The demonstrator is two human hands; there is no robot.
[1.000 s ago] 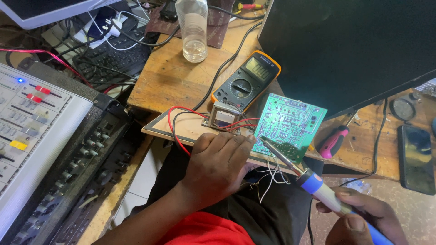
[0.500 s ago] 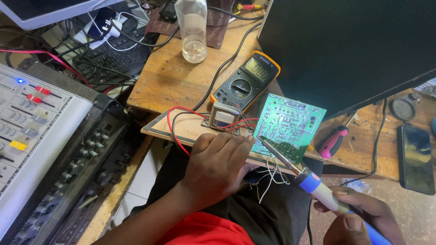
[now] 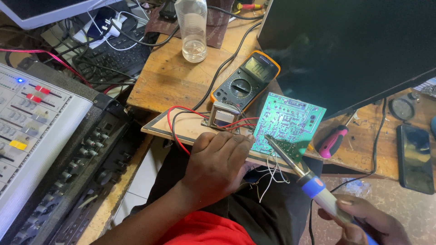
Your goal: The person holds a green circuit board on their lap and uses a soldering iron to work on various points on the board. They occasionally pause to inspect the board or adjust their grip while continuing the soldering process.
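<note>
A green circuit board (image 3: 290,121) lies solder side up on a thin wooden board (image 3: 190,129) across my lap. My left hand (image 3: 217,163) presses on the wooden board's near edge, fingertips touching the circuit board's left edge. My right hand (image 3: 370,222) grips a blue-handled soldering iron (image 3: 313,183), whose tip rests on the circuit board's lower left area. A small transformer (image 3: 221,116) with red and black wires sits just left of the circuit board. Faint smoke drifts above the board.
An orange-edged multimeter (image 3: 246,80) and a clear plastic bottle (image 3: 192,29) stand on the wooden table (image 3: 168,77). A dark monitor (image 3: 349,45) looms at right. A pink-handled screwdriver (image 3: 333,141) and phone (image 3: 414,158) lie right; an audio mixer (image 3: 36,131) fills the left.
The iron's tip has crept slightly further onto the circuit board. My left hand stays put on the wooden board.
</note>
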